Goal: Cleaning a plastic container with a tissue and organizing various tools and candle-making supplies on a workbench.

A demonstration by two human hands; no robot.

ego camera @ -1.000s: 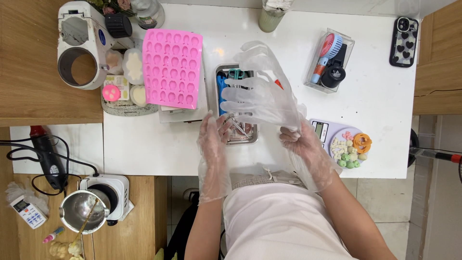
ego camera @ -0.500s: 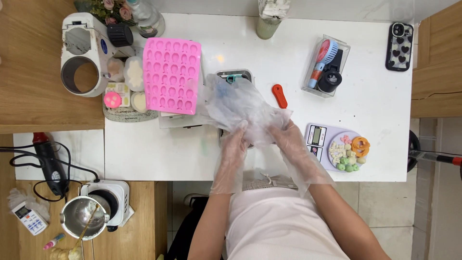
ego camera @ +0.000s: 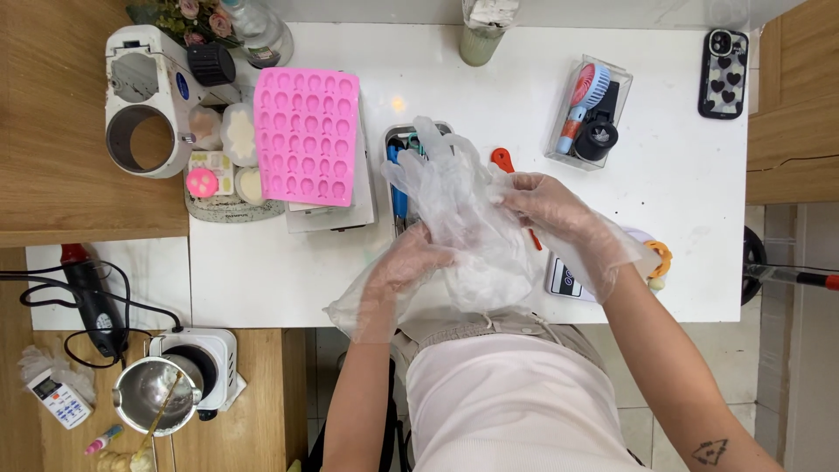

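Observation:
Both my hands wear thin clear plastic gloves over the white table [ego camera: 288, 262]. My left hand [ego camera: 411, 262] and my right hand [ego camera: 546, 205] each grip a bunch of loose clear plastic gloves [ego camera: 463, 210] held between them, above a metal tool tray [ego camera: 395, 144] with blue-handled tools. An orange-handled tool [ego camera: 501, 160] lies just beyond my right hand. A small scale [ego camera: 564, 280] with a plate of small round pieces [ego camera: 660, 258] sits under my right forearm, mostly hidden.
A pink silicone mould [ego camera: 306, 135] lies left of the tray, beside small moulds and a white machine [ego camera: 144, 105]. A clear box with a hand fan [ego camera: 590, 114], a phone [ego camera: 724, 74] and a cup [ego camera: 481, 39] stand at the back. A pot on a small burner [ego camera: 166, 393] sits at lower left.
My hands have moved apart around the bunched plastic gloves, the right hand rising to the right and the left staying low. The view shifted slightly.

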